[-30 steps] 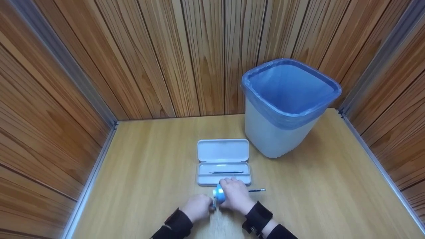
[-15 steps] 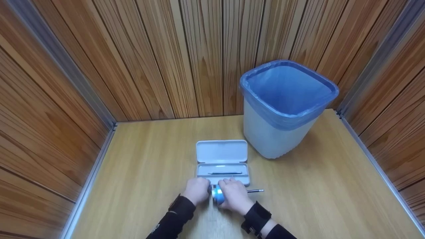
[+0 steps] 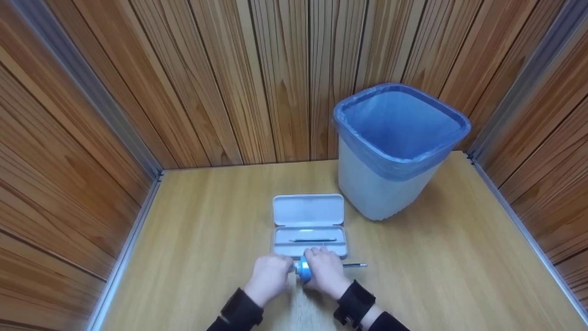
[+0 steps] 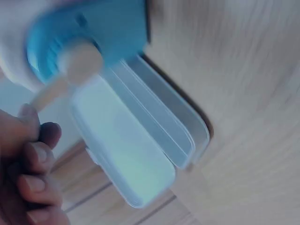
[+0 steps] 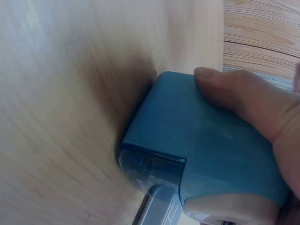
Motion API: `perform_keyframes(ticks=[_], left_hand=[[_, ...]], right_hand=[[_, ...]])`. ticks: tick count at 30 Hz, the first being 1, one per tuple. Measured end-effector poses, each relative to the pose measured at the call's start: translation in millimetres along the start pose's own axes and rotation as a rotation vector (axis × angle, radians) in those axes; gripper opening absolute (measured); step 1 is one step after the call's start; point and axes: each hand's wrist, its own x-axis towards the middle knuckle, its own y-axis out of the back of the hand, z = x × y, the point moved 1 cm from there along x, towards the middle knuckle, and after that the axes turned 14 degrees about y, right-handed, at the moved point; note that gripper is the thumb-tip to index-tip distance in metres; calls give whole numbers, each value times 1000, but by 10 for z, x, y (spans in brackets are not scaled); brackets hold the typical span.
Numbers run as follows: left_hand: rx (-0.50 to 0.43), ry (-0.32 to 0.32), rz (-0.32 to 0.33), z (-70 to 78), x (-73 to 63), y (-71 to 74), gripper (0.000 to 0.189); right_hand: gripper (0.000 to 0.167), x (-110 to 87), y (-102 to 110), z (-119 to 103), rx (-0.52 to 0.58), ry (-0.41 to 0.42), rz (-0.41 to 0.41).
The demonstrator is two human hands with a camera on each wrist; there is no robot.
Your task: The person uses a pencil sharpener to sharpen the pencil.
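Observation:
A blue crank pencil sharpener (image 3: pixel 303 270) rests on the table in front of an open pencil case (image 3: pixel 308 210). My right hand (image 3: pixel 327 269) grips its body from above, the thumb lying along the blue housing in the right wrist view. From its right side sticks a dark pencil (image 3: pixel 356 265), the rest hidden by the sharpener and hand. On the left side, my left hand (image 3: pixel 268 278) holds the end of the crank handle (image 4: pixel 51 92); in the left wrist view its fingers are curled. Another thin pencil (image 3: pixel 313 240) lies in the case's back compartment.
A whitish waste bin (image 3: pixel 383 193) lined with a blue bag (image 3: pixel 399 170) stands at the back right. Wood-panelled walls (image 3: pixel 294 82) with metal corner strips close off the table (image 3: pixel 206 220) at the back and both sides.
My left hand has swung round with the crank, first away from the body and then back nearer. The right hand keeps its grip, and the sharpener and pencil case stay in place.

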Motion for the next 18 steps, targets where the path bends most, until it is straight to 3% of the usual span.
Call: perform_keyframes(ticks=[4,9,11,13,18], left_hand=[[-10,-54,61,42,-218,-26,9],[32,-124,-7,84,-350,-118,11],[50,-149,-53,88,-370,-173,11],[43,-134,-123,78,-362,-242,11],[-45,18,-365,20,-234,-398,10]], right_hand=[[57,-18,-4,7,-34,24,37],[57,-26,-21,8,-47,31,46],[58,-26,-19,10,-45,29,42],[60,-25,-12,11,-41,26,34],[62,-27,-4,18,-39,46,30]])
